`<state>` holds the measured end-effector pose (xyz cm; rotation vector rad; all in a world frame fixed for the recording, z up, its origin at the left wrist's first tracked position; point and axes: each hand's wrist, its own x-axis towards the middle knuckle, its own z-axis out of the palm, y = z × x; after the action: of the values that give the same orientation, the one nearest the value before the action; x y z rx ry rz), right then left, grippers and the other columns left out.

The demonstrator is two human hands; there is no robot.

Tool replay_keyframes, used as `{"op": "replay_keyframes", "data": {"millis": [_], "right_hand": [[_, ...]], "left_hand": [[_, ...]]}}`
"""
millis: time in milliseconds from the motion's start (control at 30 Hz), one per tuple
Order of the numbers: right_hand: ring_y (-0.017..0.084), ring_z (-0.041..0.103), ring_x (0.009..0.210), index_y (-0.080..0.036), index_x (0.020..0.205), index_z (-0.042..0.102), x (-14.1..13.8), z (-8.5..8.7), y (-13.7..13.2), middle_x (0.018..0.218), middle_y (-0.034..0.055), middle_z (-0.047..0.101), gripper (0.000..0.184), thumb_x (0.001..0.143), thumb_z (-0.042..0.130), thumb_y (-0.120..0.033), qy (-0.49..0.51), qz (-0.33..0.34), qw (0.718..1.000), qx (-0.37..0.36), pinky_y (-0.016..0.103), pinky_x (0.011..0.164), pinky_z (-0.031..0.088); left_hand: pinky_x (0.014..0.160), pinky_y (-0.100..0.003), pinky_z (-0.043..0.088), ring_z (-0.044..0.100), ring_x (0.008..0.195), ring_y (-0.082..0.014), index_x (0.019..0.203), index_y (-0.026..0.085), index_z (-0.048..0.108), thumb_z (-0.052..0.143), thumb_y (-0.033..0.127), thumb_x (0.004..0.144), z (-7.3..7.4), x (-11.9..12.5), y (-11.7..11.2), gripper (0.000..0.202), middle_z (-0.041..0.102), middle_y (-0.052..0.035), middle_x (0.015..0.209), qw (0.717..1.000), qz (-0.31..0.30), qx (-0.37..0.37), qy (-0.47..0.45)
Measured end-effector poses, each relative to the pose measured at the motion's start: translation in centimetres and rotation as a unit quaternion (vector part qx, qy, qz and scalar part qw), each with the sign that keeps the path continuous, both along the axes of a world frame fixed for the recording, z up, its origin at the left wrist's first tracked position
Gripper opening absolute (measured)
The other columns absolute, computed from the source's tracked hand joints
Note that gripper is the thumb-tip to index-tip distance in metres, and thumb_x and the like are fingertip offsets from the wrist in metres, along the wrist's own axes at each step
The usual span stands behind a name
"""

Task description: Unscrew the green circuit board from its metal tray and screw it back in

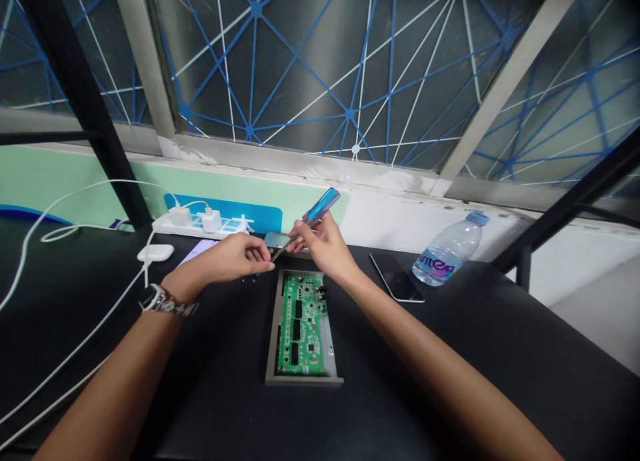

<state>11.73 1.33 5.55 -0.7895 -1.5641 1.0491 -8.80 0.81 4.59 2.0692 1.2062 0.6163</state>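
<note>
My right hand (324, 242) holds a screwdriver (321, 206) with a translucent blue handle, tilted so its shaft slopes down to the left. At the lower end of the shaft, my left hand (245, 255) has its thumb and fingers pinched together; whatever is between them is too small to tell. Just below the left fingers, a few tiny pieces that look like screws (253, 280) lie on the table. Nearer to me sits a green circuit board (311, 321) in an open grey metal housing (271, 341), below both hands and apart from them.
On the black table (210, 394), a dark phone (397, 279) and a plastic water bottle (447, 251) stand to the right. A power strip (200, 226) with white cables, a white earbud case (155, 253) and a lit phone (197, 249) are at the left. Windows rise behind.
</note>
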Motion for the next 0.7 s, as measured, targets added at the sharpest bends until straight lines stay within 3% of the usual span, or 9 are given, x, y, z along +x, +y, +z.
{"op": "replay_keyframes", "data": {"millis": [200, 467, 700], "right_hand": [[0.014, 0.068, 0.058, -0.024, 0.094, 0.038, 2.9, 0.5, -1.3, 0.078, -0.0025, 0.065, 0.029, 0.086, 0.063, -0.038, 0.064, -0.039, 0.997, -0.011, 0.03, 0.058, 0.054], [0.019, 0.071, 0.067, -0.024, 0.09, 0.045, 8.3, -3.4, -5.3, 0.082, 0.0027, 0.073, 0.028, 0.084, 0.067, -0.039, 0.208, -0.133, 0.966, -0.077, 0.034, 0.066, 0.056], [0.019, 0.071, 0.068, -0.023, 0.085, 0.049, 9.3, -4.8, -6.1, 0.079, 0.0038, 0.073, 0.028, 0.078, 0.074, -0.034, 0.295, -0.167, 0.933, -0.118, 0.032, 0.065, 0.056]], "left_hand": [[0.07, -0.03, 0.05, 0.063, 0.076, -0.0183, 0.089, 0.016, 0.065, 0.074, 0.038, 0.069, -0.5, 0.7, -0.2, 0.031, 0.068, -0.0045, 0.08, 1.0, -0.013, 0.009, 0.023], [0.074, -0.029, 0.047, 0.062, 0.081, -0.0183, 0.089, 0.017, 0.068, 0.073, 0.035, 0.071, -1.4, 2.7, -0.6, 0.026, 0.07, -0.0048, 0.087, 0.996, -0.026, 0.071, 0.052], [0.072, -0.027, 0.047, 0.061, 0.078, -0.0161, 0.09, 0.017, 0.069, 0.072, 0.033, 0.074, -1.5, 4.4, -1.5, 0.023, 0.07, -0.0045, 0.089, 0.996, -0.049, 0.073, 0.013]]}}
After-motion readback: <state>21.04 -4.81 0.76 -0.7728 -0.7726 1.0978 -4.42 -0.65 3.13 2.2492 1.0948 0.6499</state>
